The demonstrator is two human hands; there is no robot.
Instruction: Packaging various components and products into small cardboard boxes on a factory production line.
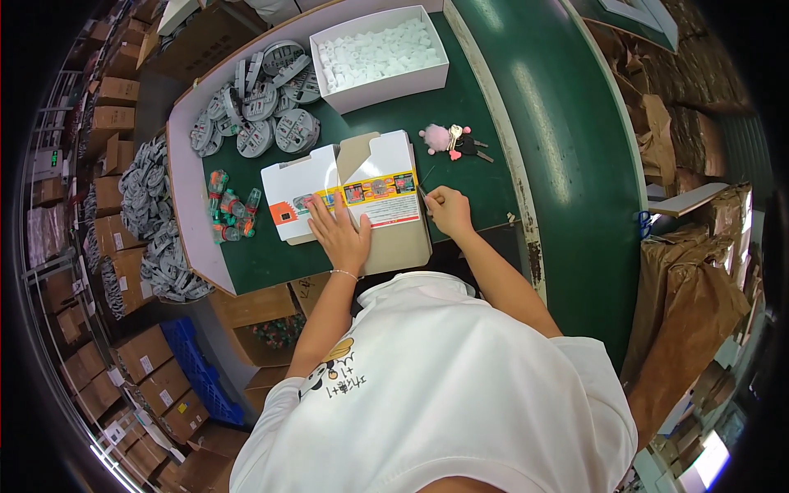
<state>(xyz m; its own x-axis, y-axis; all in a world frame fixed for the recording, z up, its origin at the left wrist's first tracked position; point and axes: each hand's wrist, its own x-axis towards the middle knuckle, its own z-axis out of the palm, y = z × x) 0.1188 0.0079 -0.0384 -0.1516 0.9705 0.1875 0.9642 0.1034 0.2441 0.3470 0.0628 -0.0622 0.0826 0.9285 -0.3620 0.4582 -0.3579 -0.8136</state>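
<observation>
A partly unfolded printed cardboard box (399, 158), white with a yellow and orange band, lies on the green table before me. My left hand (339, 238) rests flat on its lower middle, fingers stretched out and apart. At the box's right edge, my right hand (449, 212) is closed in a pinch on a thin dark pointed tool (422, 190). The tool's exact kind is too small to make out. Beyond my right hand lies a bunch of keys (470, 146) with a pink fluffy charm.
A white box (362, 100) of small white pieces stands at the back. Round grey parts (256, 140) are piled at the far left, with small clear-and-orange bottles (238, 209) nearer. A raised pale rail (501, 123) borders the table's right side.
</observation>
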